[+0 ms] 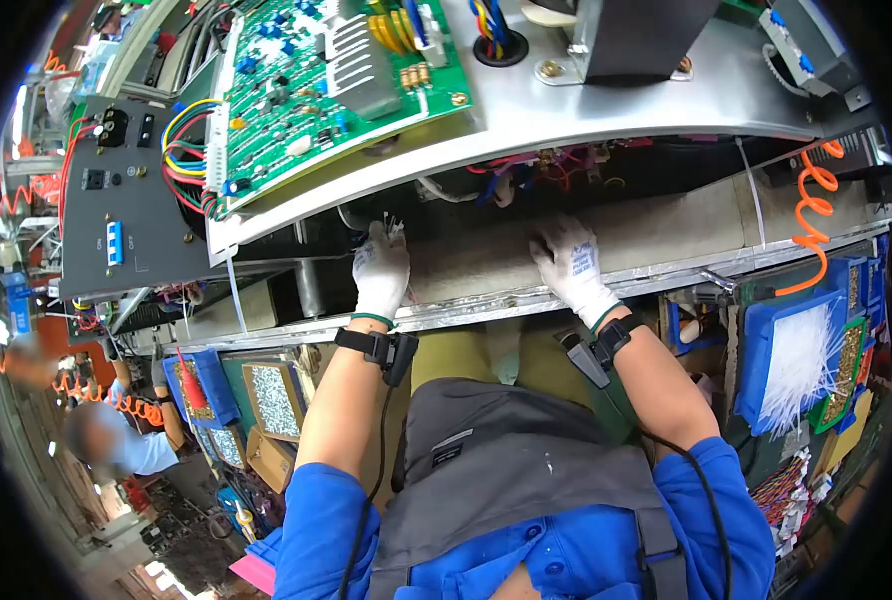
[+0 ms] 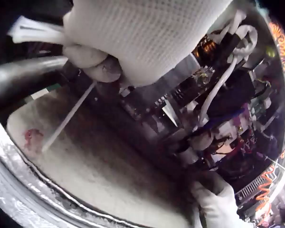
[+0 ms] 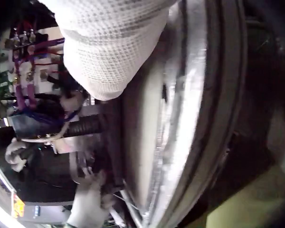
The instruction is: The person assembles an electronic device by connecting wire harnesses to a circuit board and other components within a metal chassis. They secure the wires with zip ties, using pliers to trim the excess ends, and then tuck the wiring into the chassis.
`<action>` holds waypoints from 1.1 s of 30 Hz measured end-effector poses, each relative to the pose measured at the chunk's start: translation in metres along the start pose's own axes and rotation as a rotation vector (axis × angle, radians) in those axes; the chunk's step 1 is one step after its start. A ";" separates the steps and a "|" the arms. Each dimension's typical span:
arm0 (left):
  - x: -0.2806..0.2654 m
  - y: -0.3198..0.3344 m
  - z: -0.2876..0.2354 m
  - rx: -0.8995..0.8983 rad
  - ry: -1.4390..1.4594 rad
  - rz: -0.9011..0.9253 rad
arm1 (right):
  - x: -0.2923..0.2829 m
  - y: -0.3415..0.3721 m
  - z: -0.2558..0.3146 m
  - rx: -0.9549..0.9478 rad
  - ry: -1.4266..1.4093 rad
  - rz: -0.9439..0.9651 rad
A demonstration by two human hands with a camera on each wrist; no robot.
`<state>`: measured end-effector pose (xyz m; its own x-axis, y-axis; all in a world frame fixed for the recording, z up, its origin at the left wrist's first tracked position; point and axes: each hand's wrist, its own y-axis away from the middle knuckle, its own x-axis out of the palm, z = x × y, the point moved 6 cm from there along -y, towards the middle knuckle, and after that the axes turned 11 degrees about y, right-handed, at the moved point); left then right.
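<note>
My left hand [image 1: 381,270], in a white knit glove, is at the lower edge of the opened metal cabinet. Its curled fingers grip a bunch of white cable ties [image 2: 38,31]; one thin tie slants down from the fingertips in the left wrist view. To the right, my gloved right hand [image 1: 573,262] reaches over the pale inner ledge [image 1: 466,268], thumb apart from the fingers. Its fingertips are hidden in the right wrist view, and I cannot tell whether they pinch anything. Wiring [image 2: 228,142] and a white cable [image 2: 217,90] lie in the dark cavity beyond both hands.
A green circuit board [image 1: 306,120] sits on the metal panel above, beside a black switch plate [image 1: 131,200]. At right are an orange coiled hose [image 1: 814,210] and a blue bin [image 1: 756,350] of white ties. Left are boxes of small parts [image 1: 274,400] and another person [image 1: 151,445].
</note>
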<state>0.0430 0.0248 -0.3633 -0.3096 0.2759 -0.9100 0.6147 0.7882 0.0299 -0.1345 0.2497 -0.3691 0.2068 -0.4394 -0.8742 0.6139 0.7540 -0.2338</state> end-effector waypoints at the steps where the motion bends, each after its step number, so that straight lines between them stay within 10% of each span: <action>1: 0.001 0.001 0.001 -0.044 -0.010 -0.004 | 0.001 0.003 0.000 -0.007 0.039 0.003; 8: -0.027 0.012 -0.048 -0.410 0.213 0.198 | 0.002 0.001 -0.008 0.021 -0.098 -0.039; 12: -0.005 0.015 -0.025 -0.375 0.260 0.165 | -0.002 0.000 -0.004 0.039 -0.111 -0.031; 14: 0.010 0.010 0.001 0.256 -0.040 -0.254 | -0.004 -0.001 -0.004 0.038 -0.100 -0.043; 17: -0.005 0.009 -0.020 -0.087 0.188 -0.019 | -0.004 -0.001 -0.004 0.047 -0.078 0.027; 33: 0.012 0.000 -0.015 0.036 -0.185 0.058 | -0.003 -0.001 -0.002 0.028 -0.046 0.019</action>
<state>0.0289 0.0363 -0.3681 -0.1365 0.2123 -0.9676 0.6541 0.7528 0.0729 -0.1374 0.2511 -0.3676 0.2535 -0.4474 -0.8576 0.6305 0.7488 -0.2043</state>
